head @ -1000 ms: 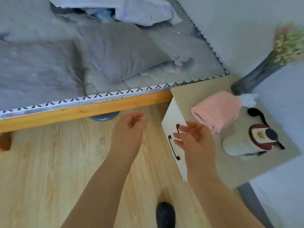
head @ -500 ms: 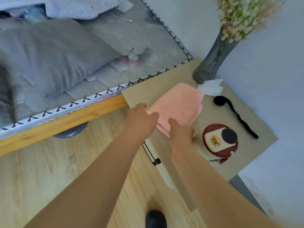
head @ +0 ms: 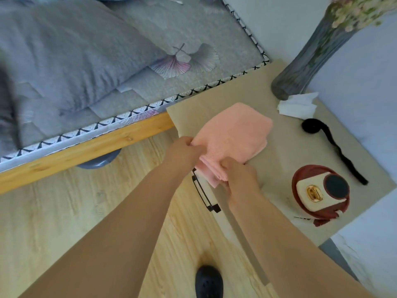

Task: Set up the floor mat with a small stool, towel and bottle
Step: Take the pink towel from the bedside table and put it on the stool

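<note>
Both hands grasp the folded pink towel (head: 234, 134) at its near edge, in the middle of the frame. The left hand (head: 182, 152) pinches the towel's left corner with curled fingers, and the right hand (head: 240, 177) is clenched over the stacked layers at the lower corner, just beside the counter's front edge. The rest of the towel lies flat on the counter (head: 236, 91), a beige top that fills the right half of the frame, with its near corner hanging past the front edge.

A bottle (head: 320, 192) with a dark red rim, a cream lid and a black round cap stands on the counter at the right of the frame, apart from the towel. Above it a black cord (head: 330, 143) trails from a coiled end toward the right edge. A crumpled white tissue (head: 298, 105) lies near the foot of a grey ribbed vase (head: 307, 61) with pale flowers in the upper right corner.

A black drawer handle (head: 203, 194) shows on the counter's front, just below the hands. A bed (head: 90, 145) with a wooden rail, grey patterned cover and grey pillow (head: 71, 52) takes up the upper left of the frame. Light wooden floor (head: 53, 211) spreads across the lower left, and a black shoe (head: 209, 280) shows at the bottom edge.
</note>
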